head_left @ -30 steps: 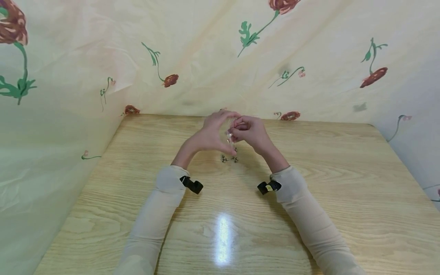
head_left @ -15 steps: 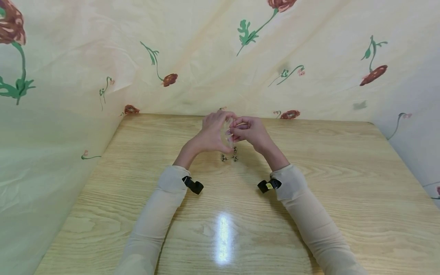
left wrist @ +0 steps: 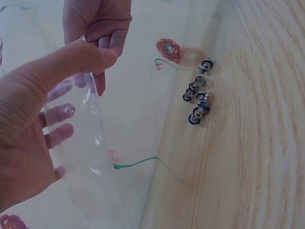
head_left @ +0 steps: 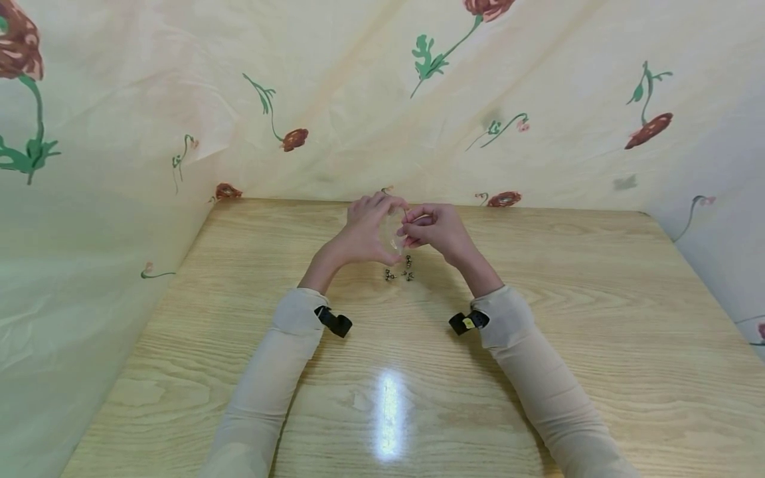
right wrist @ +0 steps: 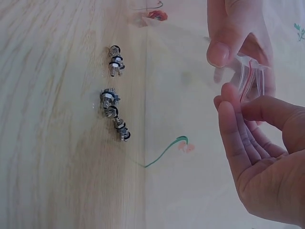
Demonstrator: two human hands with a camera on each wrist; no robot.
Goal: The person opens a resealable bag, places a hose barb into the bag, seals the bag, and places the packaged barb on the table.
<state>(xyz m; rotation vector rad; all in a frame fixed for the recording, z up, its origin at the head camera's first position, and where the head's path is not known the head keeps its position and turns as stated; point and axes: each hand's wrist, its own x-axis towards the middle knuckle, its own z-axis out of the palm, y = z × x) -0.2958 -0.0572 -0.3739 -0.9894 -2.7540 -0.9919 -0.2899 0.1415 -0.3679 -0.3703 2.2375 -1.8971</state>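
Observation:
A clear zip-lock bag (left wrist: 88, 143) is held up between my two hands, over the far part of the table. My left hand (head_left: 366, 234) grips it from the left, thumb at the near edge and fingers spread behind the film. From the other side, my right hand (head_left: 439, 231) pinches the bag's mouth between thumb and forefinger, right beside the red zip line (right wrist: 248, 83) in the right wrist view. Below the hands, several small metal fittings (head_left: 408, 275) with black rings lie in a loose cluster on the wood.
The wood-grain table (head_left: 418, 411) ends at a pale floral sheet (head_left: 358, 99) hanging behind and to the left. A white wall (head_left: 729, 199) stands at the right. Each sleeve carries a black wrist camera, the left one (head_left: 336, 323) and the right one (head_left: 466, 324).
My left thumb and fingertips have drawn slightly leftward with the bag. My right hand stays nearly in place, still pinching it. The metal fittings have not moved.

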